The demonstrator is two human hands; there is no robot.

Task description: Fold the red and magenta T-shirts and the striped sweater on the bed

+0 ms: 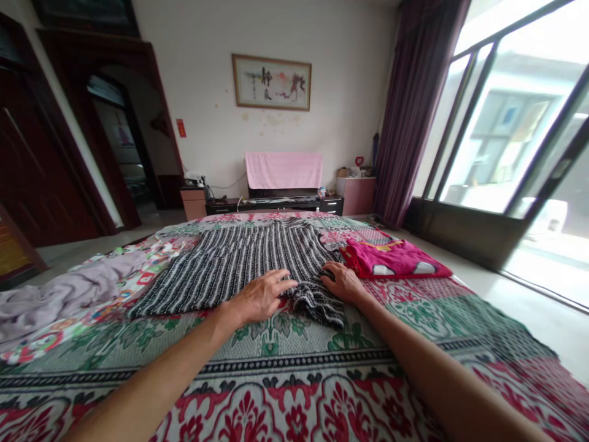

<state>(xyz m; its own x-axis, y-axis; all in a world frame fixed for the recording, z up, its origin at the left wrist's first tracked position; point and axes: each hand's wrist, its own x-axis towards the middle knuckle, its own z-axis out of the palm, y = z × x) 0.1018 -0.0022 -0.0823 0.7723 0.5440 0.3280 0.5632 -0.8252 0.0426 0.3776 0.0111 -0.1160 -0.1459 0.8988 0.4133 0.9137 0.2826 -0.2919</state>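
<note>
A striped garment (239, 261) is spread flat on the patterned bedcover (294, 368), lying across the middle of the bed with its near edge toward the camera. The left hand (260, 298) is laid palm down on that near edge, fingers stretched out and loosely apart, nothing pinched in them. The right hand (343, 282) is set at the garment's right corner, fingers curled into the cloth; whether a fold is actually gripped there cannot be told, since the fingertips are hidden in the fabric. Between the two hands a small part of the hem is seen bunched and rumpled, hanging toward the camera.

As a judgement: the laying-out looks largely done, most of the garment being smooth, while the near right corner is left to be flattened, and no fold is yet seen in it.

Just beside the right hand, a pink garment (391, 258) is lying, already folded by the look of it. At the far left, a grey cloth (59, 294) is heaped loose, untouched and well apart from both hands.
</note>
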